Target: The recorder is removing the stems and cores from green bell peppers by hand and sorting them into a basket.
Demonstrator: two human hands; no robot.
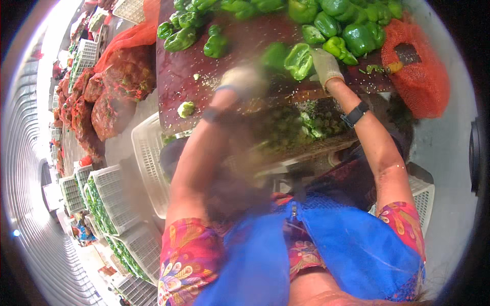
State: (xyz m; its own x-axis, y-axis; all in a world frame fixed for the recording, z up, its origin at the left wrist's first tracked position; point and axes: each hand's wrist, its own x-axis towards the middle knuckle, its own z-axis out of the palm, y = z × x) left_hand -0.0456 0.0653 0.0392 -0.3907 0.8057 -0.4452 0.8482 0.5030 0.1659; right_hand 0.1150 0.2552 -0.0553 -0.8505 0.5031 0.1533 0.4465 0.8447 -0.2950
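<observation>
My right hand (326, 66), in a pale glove, grips a halved green bell pepper (299, 62) at its right edge. The pepper's hollow, light green inside faces up. Smeared by motion, my gloved left hand (244, 81) is over the dark red tabletop (176, 81); its fingers cannot be made out. A blurred green bell pepper (275, 55) lies between the hands. Whole green bell peppers (357, 38) are piled beyond my right hand, and more peppers (179, 39) lie at the far left. A pale green pepper core (186, 109) rests near the table's left edge.
Loose seeds dot the tabletop. Green scraps (311, 122) lie below its near edge. A red mesh bag (419, 76) hangs at the right. White crates (150, 158) stand at the left, with filled red mesh sacks (122, 76) beyond them.
</observation>
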